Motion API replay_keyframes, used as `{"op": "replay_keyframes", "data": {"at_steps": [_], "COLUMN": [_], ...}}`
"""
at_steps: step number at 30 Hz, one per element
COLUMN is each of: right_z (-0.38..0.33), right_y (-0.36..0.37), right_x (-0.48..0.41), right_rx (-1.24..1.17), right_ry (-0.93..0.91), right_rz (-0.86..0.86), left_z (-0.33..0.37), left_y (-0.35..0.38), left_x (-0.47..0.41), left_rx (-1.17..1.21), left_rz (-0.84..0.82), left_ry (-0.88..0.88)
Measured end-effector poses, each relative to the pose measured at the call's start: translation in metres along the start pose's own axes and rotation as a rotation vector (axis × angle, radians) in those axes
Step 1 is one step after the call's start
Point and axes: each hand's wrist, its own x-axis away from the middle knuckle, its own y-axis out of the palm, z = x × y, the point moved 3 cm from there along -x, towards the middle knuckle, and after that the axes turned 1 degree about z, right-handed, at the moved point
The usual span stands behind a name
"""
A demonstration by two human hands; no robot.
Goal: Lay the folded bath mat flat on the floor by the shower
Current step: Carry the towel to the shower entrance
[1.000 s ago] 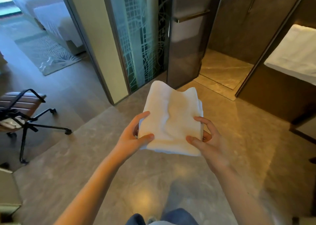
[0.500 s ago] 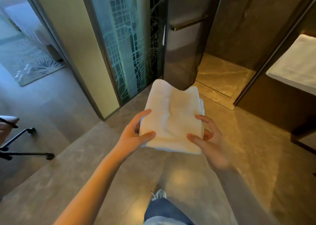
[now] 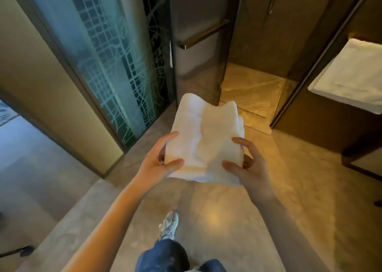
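A white bath mat [image 3: 203, 135], folded into a thick rectangle, is held out in front of me above the stone floor [image 3: 279, 189]. My left hand [image 3: 159, 164] grips its near left corner with the thumb on top. My right hand [image 3: 246, 166] grips the near right corner the same way. The shower [image 3: 254, 89] lies just beyond the mat, its glass door standing open and its marble base lit warm yellow.
A frosted patterned glass panel [image 3: 115, 65] and a door frame stand to the left. A door handle bar [image 3: 202, 34] crosses the shower door. A white towel [image 3: 351, 79] lies on a counter at right. My foot [image 3: 169, 224] steps forward below.
I have walked forward toward the shower. The chair on the left has slid out of view, and the shower entrance is closer. Both hands hold the mat as before.
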Motion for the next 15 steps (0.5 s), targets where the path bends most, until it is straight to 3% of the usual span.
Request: {"op": "replay_keyframes", "data": {"at_steps": [8,15], "right_z": [-0.007,-0.016], "right_y": [0.011,0.006], "right_x": [-0.108,-0.181], "right_rx": [0.016,0.039], "right_ry": [-0.006,0.026], "right_rz": [0.208,0.401], "left_z": [-0.004,0.0], "left_y": [-0.013,-0.013], "left_x": [-0.158,-0.277], "left_rx": [0.084,-0.002], "left_rz": [-0.163,-0.336], "left_ry": [-0.04,-0.079]}}
